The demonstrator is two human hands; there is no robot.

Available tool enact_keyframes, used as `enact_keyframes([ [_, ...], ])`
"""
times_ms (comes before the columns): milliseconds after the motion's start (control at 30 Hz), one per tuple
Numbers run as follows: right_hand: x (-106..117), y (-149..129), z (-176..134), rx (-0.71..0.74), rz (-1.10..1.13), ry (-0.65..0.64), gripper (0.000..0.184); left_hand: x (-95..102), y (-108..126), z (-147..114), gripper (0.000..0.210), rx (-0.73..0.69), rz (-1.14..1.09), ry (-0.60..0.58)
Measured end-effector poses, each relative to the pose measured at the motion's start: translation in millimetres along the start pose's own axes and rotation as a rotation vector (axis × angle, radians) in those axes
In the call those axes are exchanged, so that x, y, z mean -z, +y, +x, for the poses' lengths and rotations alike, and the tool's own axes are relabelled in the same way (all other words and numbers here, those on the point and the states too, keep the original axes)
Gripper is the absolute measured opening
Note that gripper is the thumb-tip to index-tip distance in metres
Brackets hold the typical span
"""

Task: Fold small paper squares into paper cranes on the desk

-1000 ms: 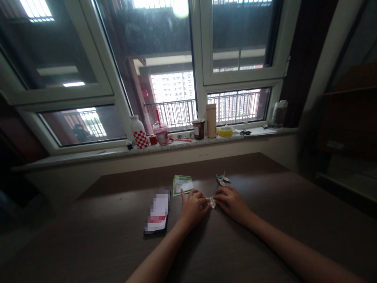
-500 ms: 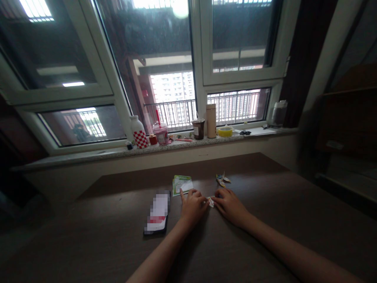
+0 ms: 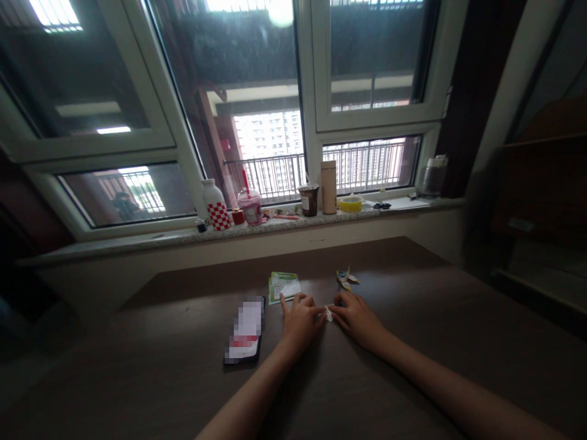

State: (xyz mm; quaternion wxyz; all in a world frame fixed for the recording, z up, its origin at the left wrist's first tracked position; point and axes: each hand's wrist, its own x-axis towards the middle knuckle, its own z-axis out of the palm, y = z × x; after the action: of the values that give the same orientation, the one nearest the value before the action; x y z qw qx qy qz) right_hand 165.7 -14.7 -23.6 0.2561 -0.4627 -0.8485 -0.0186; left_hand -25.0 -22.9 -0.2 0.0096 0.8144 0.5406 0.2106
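Observation:
Between my fingertips lies a small piece of folded paper (image 3: pixel 329 314), mostly white, low over the brown table (image 3: pixel 394 391). My left hand (image 3: pixel 300 318) is closed on its left side, thumb stretched out toward a stack of green-and-white paper sheets (image 3: pixel 283 285). From the right, my right hand (image 3: pixel 358 318) pinches the same paper with thumb and forefinger. The fingers hide much of its shape. Just beyond my right hand sits a colourful folded paper figure (image 3: pixel 347 279) with pointed tips. A phone (image 3: pixel 245 330) with a blurred screen lies left of my left hand.
Along the windowsill (image 3: pixel 174 243) stand a red-checked white bottle (image 3: pixel 216 206), a pink drink cup with a straw (image 3: pixel 250 208), a dark cup (image 3: pixel 309 199), a beige flask (image 3: pixel 329 188), a roll of yellow tape (image 3: pixel 350 205) and a clear jug (image 3: pixel 435 176).
My fingers have shifted slightly on the small paper, and its coloured patch shows less now. Everything else stays in place.

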Motion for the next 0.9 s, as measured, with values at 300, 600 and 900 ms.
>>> enact_keyframes([
  [300, -3.7, 1.8, 0.1, -0.009, 0.035, 0.010, 0.022, -4.0, -2.1, 0.5, 0.017, 0.022, -0.012, -0.010],
  [600, -6.9, 3.2, 1.4, -0.029, 0.047, 0.002, 0.021, -4.7, -1.9, 0.9, 0.016, 0.076, -0.020, -0.004],
  [900, -6.0, 1.8, 1.0, -0.040, 0.061, 0.003, 0.023, -2.8, -2.0, 1.7, 0.017, 0.083, -0.037, -0.030],
])
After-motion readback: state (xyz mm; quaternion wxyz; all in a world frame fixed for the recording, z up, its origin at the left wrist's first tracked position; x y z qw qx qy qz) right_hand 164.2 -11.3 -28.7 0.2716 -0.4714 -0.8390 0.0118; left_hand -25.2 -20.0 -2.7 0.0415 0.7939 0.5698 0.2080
